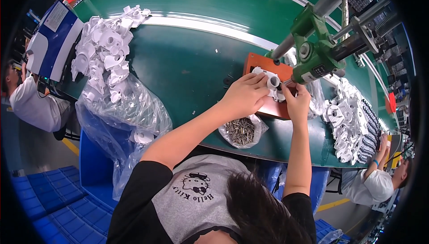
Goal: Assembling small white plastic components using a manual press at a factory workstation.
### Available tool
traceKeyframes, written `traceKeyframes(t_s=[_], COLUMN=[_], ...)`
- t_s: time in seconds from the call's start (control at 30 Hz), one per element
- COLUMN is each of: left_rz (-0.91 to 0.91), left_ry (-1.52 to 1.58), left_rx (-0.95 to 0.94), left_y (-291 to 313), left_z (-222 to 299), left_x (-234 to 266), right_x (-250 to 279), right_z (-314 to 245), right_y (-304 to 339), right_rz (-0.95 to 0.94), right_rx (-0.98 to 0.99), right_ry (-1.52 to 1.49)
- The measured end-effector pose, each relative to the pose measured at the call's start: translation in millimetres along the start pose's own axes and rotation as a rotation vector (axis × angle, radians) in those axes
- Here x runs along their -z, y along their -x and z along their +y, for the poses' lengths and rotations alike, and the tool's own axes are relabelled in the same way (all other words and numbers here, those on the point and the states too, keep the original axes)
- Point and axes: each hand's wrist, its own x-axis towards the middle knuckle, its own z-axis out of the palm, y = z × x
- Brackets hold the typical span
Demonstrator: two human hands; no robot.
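"Hands at the press! Left hand (pixel 248 93) has its fingers bunched over the left side of a white part (pixel 273 83); right hand (pixel 298 100) has thumb and fingertips drawn in at the other side. Pinching something small?"

"Can't tell from here — the fingers cover it. But the part's clear enough: on the orange base (pixel 252 59), under the green press head (pixel 308 58)."

"Sweep from the left, then. Give me numbers!"

"One co-worker (pixel 33 103) far left, then one heap of white parts (pixel 108 42), too tangled to count, spilling from one clear plastic bag (pixel 134 107). One blue bin (pixel 96 168) stands below it."

"Middle of the bench?"

"One small bag (pixel 259 135) of metal pins (pixel 240 130), dozens at least, just beside the left forearm. Then one orange base, one press, one part between the hands."

"And out to the right?"

"Second heap of white parts (pixel 344 123), overlapping, no honest count, with rows of dark pieces (pixel 370 118) beside it, too small to number. One more co-worker (pixel 371 181) beyond."

"So how far along are we?"

"Mid-run, I'd judge! This part looks unfinished, being worked under the head. My guess: left heap waiting, right heap done — though no visible difference proves it. If so, plenty is left, and plenty done."
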Motion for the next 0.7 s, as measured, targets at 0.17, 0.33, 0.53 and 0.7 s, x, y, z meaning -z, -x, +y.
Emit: traceKeyframes(t_s=[0.17, 0.33, 0.53, 0.7], left_rz=[0.002, -0.026, -0.117, -0.113], left_ry=[-0.002, 0.006, -0.008, -0.024], left_rx=[0.000, 0.007, 0.033, 0.040], left_y=[0, -3, -4, -1], left_z=[0, 3, 3, 2], left_x=[0, 3, 7, 6], right_x=[12, 5, 1, 16], right_z=[12, 7, 0, 6], right_y=[7, 27, 39, 42], right_rz=[-0.092, -0.025, -0.002, -0.076], right_rx=[0.252, 0.406, 0.429, 0.349], right_ry=[0.252, 0.464, 0.664, 0.553])
